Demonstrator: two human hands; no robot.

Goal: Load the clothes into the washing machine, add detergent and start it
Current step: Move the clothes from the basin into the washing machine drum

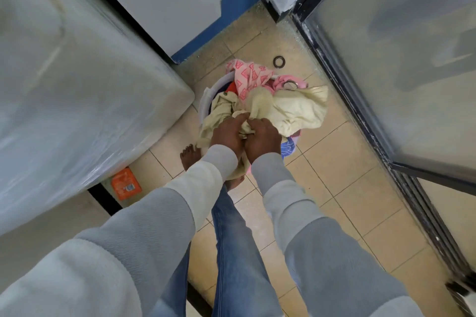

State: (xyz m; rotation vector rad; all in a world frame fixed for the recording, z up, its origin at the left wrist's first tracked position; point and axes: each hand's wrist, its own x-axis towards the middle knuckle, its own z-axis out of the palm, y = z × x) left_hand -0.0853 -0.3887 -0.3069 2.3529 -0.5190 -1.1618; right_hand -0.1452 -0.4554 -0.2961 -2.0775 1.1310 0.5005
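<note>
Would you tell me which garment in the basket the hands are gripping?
The cream garment: left hand and right hand both grip it; the pink patterned cloth lies untouched behind.

Legible text: none in this view.
Orange packet (pixel 126 184): lies on the floor beside the white appliance; its face carries pale printing and a small light panel like a label, all too blurred to read.
Brands, numbers, signs: none can be made out.

Head view, steeply downward, close over hands (pixel 244 134)
</note>
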